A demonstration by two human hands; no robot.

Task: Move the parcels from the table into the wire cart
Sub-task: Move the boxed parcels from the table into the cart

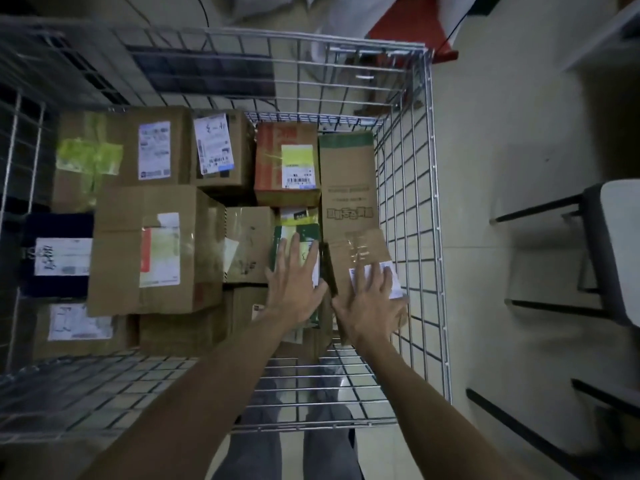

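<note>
I look straight down into the wire cart (437, 216), which holds several cardboard parcels. My left hand (294, 282) lies flat, fingers straight, on a green and white parcel (298, 226) near the cart's right side. My right hand (370, 306) presses flat on a small brown box with a white label (360, 251), tilted against the right wire wall. A tall brown carton (348, 181) lies just beyond that box. A large brown box with a taped label (152, 251) sits on top at the left. The table is out of view.
A red-topped box with a yellow label (287, 161) and two labelled brown boxes (156, 147) fill the cart's far side. A dark parcel (59, 254) lies at the left wall. A dark-framed chair (602, 251) stands on the tiled floor to the right. My legs show below the cart.
</note>
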